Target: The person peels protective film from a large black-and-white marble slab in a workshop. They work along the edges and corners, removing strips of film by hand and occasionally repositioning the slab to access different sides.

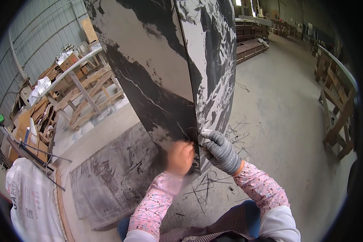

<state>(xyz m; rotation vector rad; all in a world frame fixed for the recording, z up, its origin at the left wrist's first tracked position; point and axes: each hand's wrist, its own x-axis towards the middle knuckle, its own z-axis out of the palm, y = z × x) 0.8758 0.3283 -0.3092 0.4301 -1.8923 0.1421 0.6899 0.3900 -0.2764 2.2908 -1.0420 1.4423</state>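
Note:
In front of me stands a tall black-and-white marble-patterned block [157, 76], with a dark seam running down its near corner. My left hand [181, 156], bare and partly blurred, is closed with its fingers bunched against the lower part of that seam. My right hand [222, 152] wears a grey knitted glove. Its fingertips are curled in at the same corner from the right, a little apart from the left hand. A small dark bit shows between the two hands; whatever the fingers pinch is too small to name.
Thin dark strands [207, 185] lie scattered on the floor around the block's foot. A dusty dark slab [109, 173] lies at left, near a white sack [32, 201]. Wooden trestles [84, 97] and cardboard stand farther left; another wooden frame [339, 105] is at right.

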